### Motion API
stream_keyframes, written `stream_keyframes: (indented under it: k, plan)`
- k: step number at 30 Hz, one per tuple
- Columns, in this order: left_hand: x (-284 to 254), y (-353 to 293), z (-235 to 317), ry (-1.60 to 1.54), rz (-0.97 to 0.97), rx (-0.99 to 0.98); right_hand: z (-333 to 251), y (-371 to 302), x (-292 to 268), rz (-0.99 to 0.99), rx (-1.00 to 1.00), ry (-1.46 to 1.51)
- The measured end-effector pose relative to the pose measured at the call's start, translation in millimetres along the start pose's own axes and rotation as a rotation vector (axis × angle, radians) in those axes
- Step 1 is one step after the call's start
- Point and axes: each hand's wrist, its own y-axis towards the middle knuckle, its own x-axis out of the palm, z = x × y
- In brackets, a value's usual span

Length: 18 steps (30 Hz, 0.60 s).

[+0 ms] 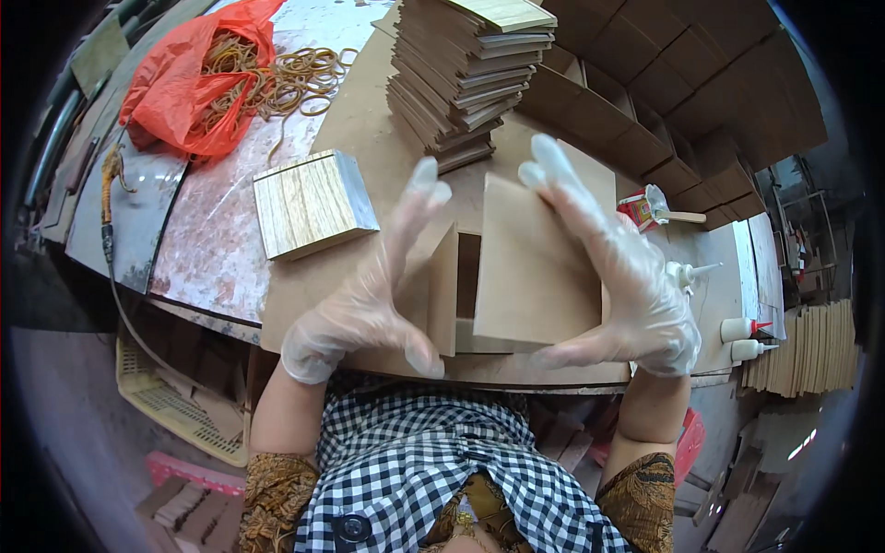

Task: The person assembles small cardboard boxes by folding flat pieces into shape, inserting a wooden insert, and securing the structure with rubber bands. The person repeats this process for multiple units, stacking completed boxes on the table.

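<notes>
Both my hands wear thin clear gloves and frame a brown board box at the table's front edge. My left hand (369, 286) is open, thumb and fingers spread wide, beside the box's upright left wall (443, 290). My right hand (636, 276) is also spread, its fingers and thumb reaching around the right side of a square brown panel (530, 267). That panel sits tilted over the box, leaving a dark gap on its left. Whether the right hand bears on the panel is hard to see. Left of the box stands a finished-looking box with a pale wood-grain face (309, 203).
A tall stack of thin boards (466, 83) rises beyond my hands. A red plastic bag (198, 83) spills rubber bands (309, 78) at the far left. An open red container with a brush (650, 207), white glue bottles (740, 330) and brown boxes (608, 106) stand to the right.
</notes>
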Motion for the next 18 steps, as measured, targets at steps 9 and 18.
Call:
stream_keyframes:
  k: [9, 18]
  plan:
    - [9, -13, 1, 0.228, -0.146, -0.09, -8, -1, 5, -0.145, 0.046, -0.155]
    - [8, -12, 2, 0.218, -0.144, -0.036, -6, 3, 9, -0.177, 0.093, -0.112]
